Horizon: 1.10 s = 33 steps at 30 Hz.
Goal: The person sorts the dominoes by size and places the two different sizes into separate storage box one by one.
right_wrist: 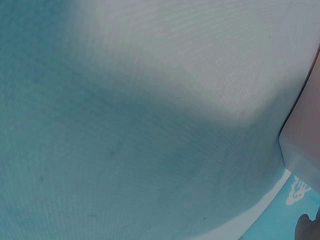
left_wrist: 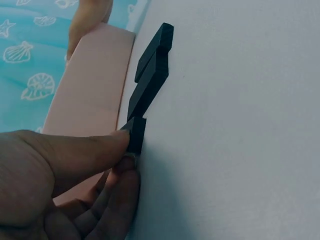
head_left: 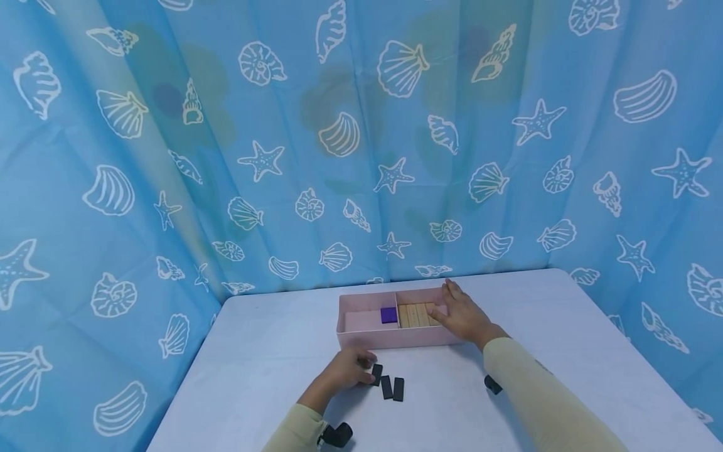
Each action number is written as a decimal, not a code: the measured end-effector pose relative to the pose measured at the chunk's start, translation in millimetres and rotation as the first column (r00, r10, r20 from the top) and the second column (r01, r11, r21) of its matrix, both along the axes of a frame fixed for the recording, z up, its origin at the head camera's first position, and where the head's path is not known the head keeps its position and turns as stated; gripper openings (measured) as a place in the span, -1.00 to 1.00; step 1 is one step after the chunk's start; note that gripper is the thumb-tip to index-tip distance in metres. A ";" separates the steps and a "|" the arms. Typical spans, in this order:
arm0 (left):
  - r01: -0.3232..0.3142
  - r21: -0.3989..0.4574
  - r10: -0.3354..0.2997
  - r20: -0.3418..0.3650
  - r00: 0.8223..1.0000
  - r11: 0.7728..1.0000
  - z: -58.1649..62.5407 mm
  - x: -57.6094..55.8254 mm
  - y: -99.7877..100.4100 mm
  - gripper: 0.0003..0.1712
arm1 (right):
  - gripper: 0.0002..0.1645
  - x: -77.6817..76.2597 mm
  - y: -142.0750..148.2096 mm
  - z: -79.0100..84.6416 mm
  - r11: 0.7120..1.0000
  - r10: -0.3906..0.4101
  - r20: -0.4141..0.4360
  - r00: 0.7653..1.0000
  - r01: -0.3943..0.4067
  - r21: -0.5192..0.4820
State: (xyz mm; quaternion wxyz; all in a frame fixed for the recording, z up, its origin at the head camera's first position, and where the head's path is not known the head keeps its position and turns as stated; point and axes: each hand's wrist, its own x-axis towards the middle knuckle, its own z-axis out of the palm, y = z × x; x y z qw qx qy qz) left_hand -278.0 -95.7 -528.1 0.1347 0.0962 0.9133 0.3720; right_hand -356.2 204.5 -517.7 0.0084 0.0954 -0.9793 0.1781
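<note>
My left hand [head_left: 346, 369] pinches a small black rectangular block [left_wrist: 137, 136] between thumb and fingers, low over the white table in front of a pink box. Two more black blocks [head_left: 386, 387] [head_left: 398, 389] lie beside it to the right. With its fingers extended, my right hand [head_left: 464, 317] is at the right end of the pink box [head_left: 395, 340], over the rim. The box has two compartments: a purple block [head_left: 388, 315] is in the left one, and several light wooden blocks [head_left: 415, 315] lie side by side in the right one, partly behind the right hand.
The white-covered table [head_left: 271, 351] reaches back to a blue curtain [head_left: 350, 157] with white shell and starfish prints. Black wrist devices [head_left: 337, 434] are on both sleeves. In the right wrist view the tabletop and the box's end [right_wrist: 305, 135] show.
</note>
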 end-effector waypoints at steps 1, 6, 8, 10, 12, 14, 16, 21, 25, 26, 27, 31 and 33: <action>0.006 -0.017 -0.006 -0.003 1.000 1.000 0.8 0.0 0.8 -0.63 | 0.11 -0.1 0.0 0.1 1.000 -0.001 0.001 1.000 0.001 -0.001; 0.034 -0.083 -0.036 -0.025 0.999 0.996 2.8 0.7 4.4 -0.67 | 0.10 0.3 -0.6 0.3 1.000 -0.006 0.004 1.000 0.006 -0.003; 0.038 -0.086 -0.041 -0.039 0.998 0.996 2.2 1.4 4.8 -0.68 | 0.11 0.3 -1.2 -0.4 1.000 -0.007 0.002 1.000 0.007 -0.002; 0.035 -0.066 -0.038 -0.041 0.998 0.997 1.7 2.2 4.5 -0.69 | 0.11 0.2 -1.3 -1.6 1.000 -0.009 0.005 1.000 0.009 -0.002; 0.036 -0.028 -0.037 -0.031 0.999 0.999 1.5 3.1 3.3 -0.69 | 0.11 0.4 -1.3 -2.3 1.000 -0.011 0.005 1.000 0.011 -0.002; 0.039 0.013 -0.039 -0.020 0.999 0.999 1.9 4.1 2.4 -0.67 | 0.12 0.4 -0.8 -2.8 1.000 -0.012 0.007 1.000 0.012 -0.001; 0.042 0.045 -0.041 -0.007 0.999 0.998 2.8 5.1 1.9 -0.65 | 0.12 0.6 -0.4 -2.4 1.000 -0.012 0.010 1.000 0.012 -0.003; 0.031 0.053 -0.032 0.021 0.999 0.998 2.1 5.7 2.1 -0.65 | 0.13 1.4 -0.2 -2.6 1.000 -0.007 0.015 1.000 0.007 -0.028; 0.024 0.054 -0.025 0.022 0.999 0.998 1.2 6.3 1.7 -0.67 | 0.13 1.2 0.0 -4.6 1.000 -0.004 0.002 1.000 0.004 -0.021; 0.022 0.058 -0.023 0.014 1.000 0.998 1.2 6.6 1.5 -0.68 | 0.14 0.9 -0.1 -4.9 1.000 -0.003 -0.004 1.000 0.003 -0.015; 0.017 0.064 -0.018 0.009 1.000 0.998 1.2 6.8 1.4 -0.69 | 0.14 0.5 0.2 -5.0 1.000 -0.005 -0.007 1.000 0.005 -0.014; -0.001 0.092 0.003 -0.021 1.000 0.996 2.3 7.5 0.4 -0.72 | 0.13 -1.1 0.5 -5.0 1.000 -0.007 -0.016 1.000 0.007 -0.013; -0.012 0.103 0.014 -0.023 1.000 0.995 2.9 7.2 0.2 -0.73 | 0.12 -1.6 0.7 -4.6 1.000 -0.007 -0.018 1.000 0.007 -0.015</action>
